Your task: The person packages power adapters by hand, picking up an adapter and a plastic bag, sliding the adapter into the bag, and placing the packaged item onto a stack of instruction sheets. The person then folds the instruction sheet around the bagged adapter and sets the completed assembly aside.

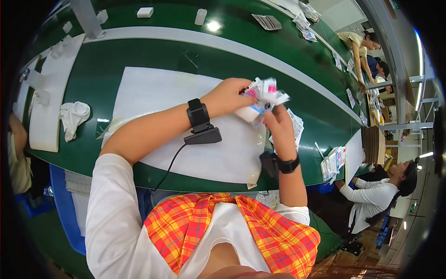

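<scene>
My left hand (228, 96) is closed on a small clear plastic packet (254, 113) with white, pink and blue print, held over the right end of a white mat (153, 100). The packet's upper end is crumpled and spread out. At its right side my right hand (280, 122) pinches the packet between thumb and fingers. What lies inside the packet is too small to tell. Just beyond my right hand, several flat printed packets (296, 124) lie on the green table, partly hidden by that hand.
A crumpled white cloth (74, 118) lies left of the mat. White plug adapters (200, 16) and a printed sheet (267, 22) lie behind a grey metal rail (195, 36). A pile of packets (333, 163) is at right, near a seated person (376, 195). Other people work at far right.
</scene>
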`<state>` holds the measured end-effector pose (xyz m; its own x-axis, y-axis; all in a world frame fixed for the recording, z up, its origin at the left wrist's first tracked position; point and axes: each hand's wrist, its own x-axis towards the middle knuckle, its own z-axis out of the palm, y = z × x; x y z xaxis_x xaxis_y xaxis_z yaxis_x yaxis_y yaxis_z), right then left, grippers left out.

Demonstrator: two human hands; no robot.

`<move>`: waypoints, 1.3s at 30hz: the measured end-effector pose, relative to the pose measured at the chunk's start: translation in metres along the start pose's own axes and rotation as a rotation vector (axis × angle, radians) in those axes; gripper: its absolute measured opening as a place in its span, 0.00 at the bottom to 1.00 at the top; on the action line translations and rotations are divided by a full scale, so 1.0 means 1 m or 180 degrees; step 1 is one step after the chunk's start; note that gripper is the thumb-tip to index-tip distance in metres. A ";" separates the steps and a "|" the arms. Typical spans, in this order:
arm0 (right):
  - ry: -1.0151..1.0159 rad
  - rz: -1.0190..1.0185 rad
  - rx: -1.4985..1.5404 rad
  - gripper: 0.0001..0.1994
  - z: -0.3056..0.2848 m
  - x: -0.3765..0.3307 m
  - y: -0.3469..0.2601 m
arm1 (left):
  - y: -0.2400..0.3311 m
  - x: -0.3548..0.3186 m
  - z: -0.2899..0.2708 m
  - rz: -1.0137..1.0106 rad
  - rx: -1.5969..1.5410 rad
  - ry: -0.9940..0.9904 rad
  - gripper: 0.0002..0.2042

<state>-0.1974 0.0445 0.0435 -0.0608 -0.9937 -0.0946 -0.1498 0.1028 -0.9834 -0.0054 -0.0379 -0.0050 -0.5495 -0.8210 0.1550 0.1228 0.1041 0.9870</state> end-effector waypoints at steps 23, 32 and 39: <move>-0.0886 -0.1522 -0.2818 0.06 0.021 -0.016 0.006 | 0.006 -0.020 0.000 0.0327 0.2781 -0.1147 0.14; -0.1106 -0.1422 -0.2394 0.03 0.023 -0.008 0.018 | 0.006 -0.022 0.006 0.0284 0.2956 -0.1005 0.17; -0.1466 -0.1120 -0.2210 0.05 -0.035 -0.032 0.005 | 0.007 -0.021 -0.002 0.0037 0.2792 -0.1209 0.17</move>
<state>-0.2307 0.0785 0.0473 0.4797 -0.8774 -0.0056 -0.6561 -0.3544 -0.6663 0.0089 -0.0208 -0.0012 -0.8026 -0.5963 0.0165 -0.4484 0.6214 0.6425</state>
